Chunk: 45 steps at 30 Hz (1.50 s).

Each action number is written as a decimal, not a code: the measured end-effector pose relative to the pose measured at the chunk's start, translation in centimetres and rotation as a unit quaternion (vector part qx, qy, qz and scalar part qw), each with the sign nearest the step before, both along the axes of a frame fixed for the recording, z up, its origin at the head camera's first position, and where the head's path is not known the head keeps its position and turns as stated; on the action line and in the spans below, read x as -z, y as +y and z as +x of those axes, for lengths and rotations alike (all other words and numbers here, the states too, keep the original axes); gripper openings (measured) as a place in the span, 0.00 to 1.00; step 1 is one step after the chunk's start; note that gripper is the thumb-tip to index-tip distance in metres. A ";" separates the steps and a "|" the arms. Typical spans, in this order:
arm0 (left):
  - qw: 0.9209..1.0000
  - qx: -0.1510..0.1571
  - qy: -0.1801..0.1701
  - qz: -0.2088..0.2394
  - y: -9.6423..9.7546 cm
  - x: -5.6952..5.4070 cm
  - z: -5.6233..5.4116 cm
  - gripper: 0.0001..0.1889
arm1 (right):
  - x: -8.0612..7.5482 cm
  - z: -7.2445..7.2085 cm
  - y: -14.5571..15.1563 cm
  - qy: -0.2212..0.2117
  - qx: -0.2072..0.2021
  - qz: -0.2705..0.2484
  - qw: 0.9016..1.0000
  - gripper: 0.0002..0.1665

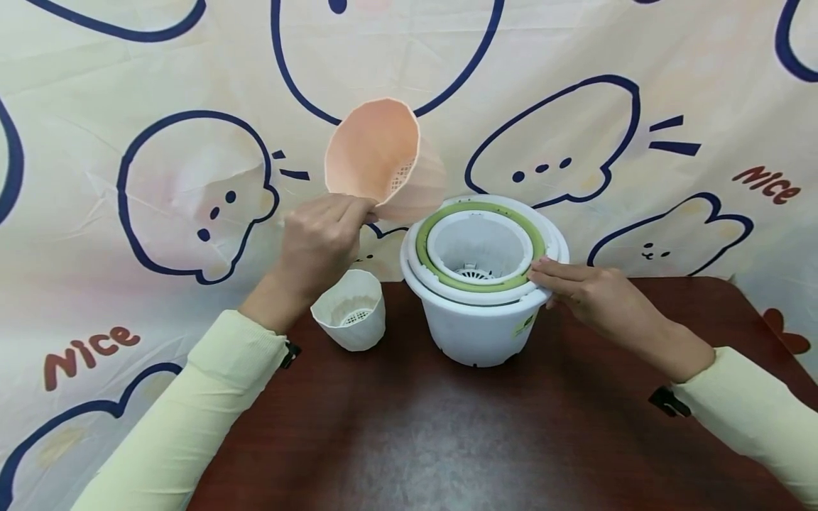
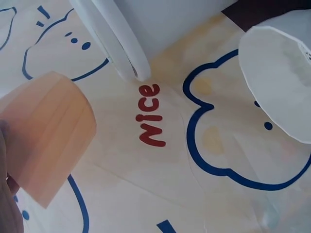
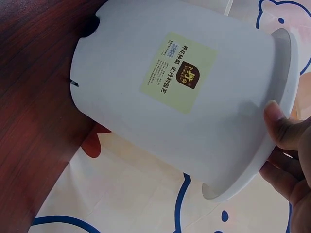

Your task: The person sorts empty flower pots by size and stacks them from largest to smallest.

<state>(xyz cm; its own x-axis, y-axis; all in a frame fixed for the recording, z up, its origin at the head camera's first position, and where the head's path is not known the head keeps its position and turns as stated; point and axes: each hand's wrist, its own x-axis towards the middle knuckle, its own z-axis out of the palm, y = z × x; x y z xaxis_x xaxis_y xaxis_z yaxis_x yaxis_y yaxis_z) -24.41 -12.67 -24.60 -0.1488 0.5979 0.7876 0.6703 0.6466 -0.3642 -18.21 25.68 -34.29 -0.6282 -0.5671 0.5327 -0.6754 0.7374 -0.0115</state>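
My left hand (image 1: 322, 238) pinches the rim of a peach-pink flowerpot (image 1: 431, 174), holding it tilted in the air with its mouth toward the head camera and a mesh bottom inside. To its right stands a stack of nested flowerpots: a large white flowerpot (image 1: 476, 333) outside, a green-rimmed flowerpot (image 1: 422, 248) within, and a pale slotted one innermost. At the stack's right side my right hand (image 1: 594, 298) grips the rim; in the right wrist view the thumb (image 3: 276, 119) lies against the large pot's outside. A small cream flowerpot (image 1: 367, 330) sits below the left hand.
The dark red-brown table (image 1: 434, 440) carries the stack and the small pot near its back edge. Right behind it hangs a cartoon-printed cloth (image 1: 409, 57). A yellow-green label (image 3: 180, 73) is on the large pot's wall.
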 end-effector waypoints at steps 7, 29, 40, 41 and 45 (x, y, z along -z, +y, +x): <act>1.000 -0.002 0.004 -0.020 1.7 0.3 -0.1 0.07 | 0.1 0.0 0.0 0.004 -0.002 -0.005 1.000 0.38; 0.996 0.040 -0.049 -0.066 5.8 1.4 -0.5 0.05 | 0.2 -0.1 0.1 0.002 -0.007 -0.010 1.000 0.39; 0.992 0.038 -0.078 -0.088 7.1 1.4 -0.5 0.03 | 0.2 -0.1 -0.1 -0.004 -0.002 -0.013 1.000 0.39; 0.992 0.035 -0.082 -0.093 7.2 1.5 -0.4 0.03 | 0.2 -0.1 -0.1 -0.004 -0.002 -0.014 1.000 0.39; 0.988 0.022 -0.099 -0.116 7.6 1.5 -0.3 0.05 | 0.2 -0.1 -0.1 -0.003 -0.002 -0.015 1.000 0.39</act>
<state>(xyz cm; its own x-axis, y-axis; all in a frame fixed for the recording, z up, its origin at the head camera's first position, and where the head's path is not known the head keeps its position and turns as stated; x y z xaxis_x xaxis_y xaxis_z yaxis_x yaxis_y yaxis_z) -24.69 -5.10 -26.07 -0.2565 0.7682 0.5866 0.7689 0.5299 -0.3578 -18.30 25.61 -34.54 -0.6286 -0.5538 0.5461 -0.6789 0.7333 -0.0378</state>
